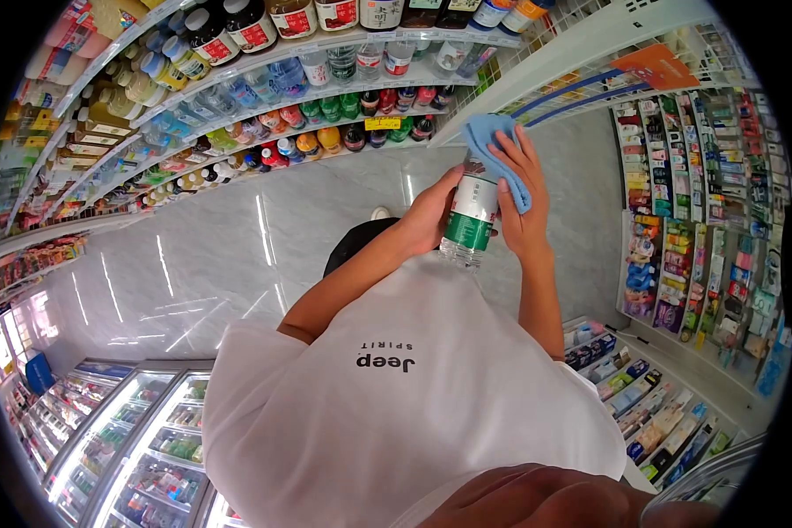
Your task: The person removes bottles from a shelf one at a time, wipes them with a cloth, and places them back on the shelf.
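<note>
A clear plastic bottle [472,211] with a white and green label is held in front of my white shirt. It is slightly tilted, its clear base toward me. My left hand [432,211] is closed around its left side. In my right hand [526,194] is a folded light-blue cloth [487,134], pressed over the bottle's upper end and right side. The cloth hides the cap, and some of my fingers are behind the bottle.
Curved shelves [238,75] of bottled drinks stand ahead and to the left. Shelves of small packaged goods [678,264] line the right side. Glass-door coolers [132,440] are at the lower left. Grey tiled floor [211,238] lies below.
</note>
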Demonstrator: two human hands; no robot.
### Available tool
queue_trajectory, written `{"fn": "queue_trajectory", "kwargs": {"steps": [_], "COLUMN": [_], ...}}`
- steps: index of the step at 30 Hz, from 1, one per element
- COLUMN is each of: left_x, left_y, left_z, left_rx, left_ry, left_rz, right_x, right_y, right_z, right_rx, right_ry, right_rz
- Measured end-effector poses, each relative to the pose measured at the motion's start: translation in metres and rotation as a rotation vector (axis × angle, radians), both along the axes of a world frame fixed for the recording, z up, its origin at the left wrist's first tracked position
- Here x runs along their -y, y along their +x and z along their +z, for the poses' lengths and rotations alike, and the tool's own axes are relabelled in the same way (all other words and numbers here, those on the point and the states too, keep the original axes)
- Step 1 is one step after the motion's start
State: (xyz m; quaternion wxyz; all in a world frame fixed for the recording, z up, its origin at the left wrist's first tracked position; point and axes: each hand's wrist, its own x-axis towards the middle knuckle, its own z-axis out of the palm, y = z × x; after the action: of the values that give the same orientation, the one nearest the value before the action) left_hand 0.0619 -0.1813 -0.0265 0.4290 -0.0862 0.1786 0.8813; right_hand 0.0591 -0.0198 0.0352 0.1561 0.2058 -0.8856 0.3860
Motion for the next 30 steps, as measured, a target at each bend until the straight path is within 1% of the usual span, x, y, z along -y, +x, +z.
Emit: {"fn": "queue_trajectory", "kwargs": {"steps": [3, 6, 9, 12, 15, 18, 21, 24, 27, 30], "left_x": [0.005, 0.004, -0.004, -0.004, -0.006, -0.008, -0.007, -0.004, -0.006, -0.01], "left_y": [0.0, -0.001, 0.0, -0.003, -0.001, -0.002, -0.005, -0.004, -0.005, -0.004], "left_z": [0.004, 0.006, 0.003, -0.001, -0.007, -0.004, 0.003, 0.01, 0.009, -0.001], "left_rx": [-0.081, -0.248, -0.184, -0.024, -0.085, -0.02, 0.014, -0.002, -0.013, -0.043], "left_ry": [0.0, -0.196, -0.231, -0.148, -0.121, -0.07, -0.038, -0.111, -0.139, -0.068], "left_rz": [-0.019, 0.016, 0.095, 0.097, 0.159, 0.139, 0.131, 0.15, 0.181, 0.215], "right_x": [0.002, 0.003, 0.005, 0.004, 0.004, 0.005, 0.002, 0.001, 0.001, 0.003], "right_y": [0.0, -0.004, -0.007, -0.007, -0.002, 0.003, 0.001, -0.001, -0.005, -0.009], "right_z": [0.005, 0.008, 0.013, 0.013, 0.015, 0.016, 0.014, 0.013, 0.011, 0.008], "right_rx": [0.036, -0.023, -0.06, -0.024, -0.061, -0.071, -0.073, -0.063, -0.045, 0.01], "right_ry": [-0.119, -0.096, 0.149, 0.15, 0.248, 0.297, 0.305, 0.288, 0.232, 0.119], "right_rz": [-0.05, -0.036, 0.059, 0.104, 0.172, 0.219, 0.255, 0.245, 0.207, 0.142]}}
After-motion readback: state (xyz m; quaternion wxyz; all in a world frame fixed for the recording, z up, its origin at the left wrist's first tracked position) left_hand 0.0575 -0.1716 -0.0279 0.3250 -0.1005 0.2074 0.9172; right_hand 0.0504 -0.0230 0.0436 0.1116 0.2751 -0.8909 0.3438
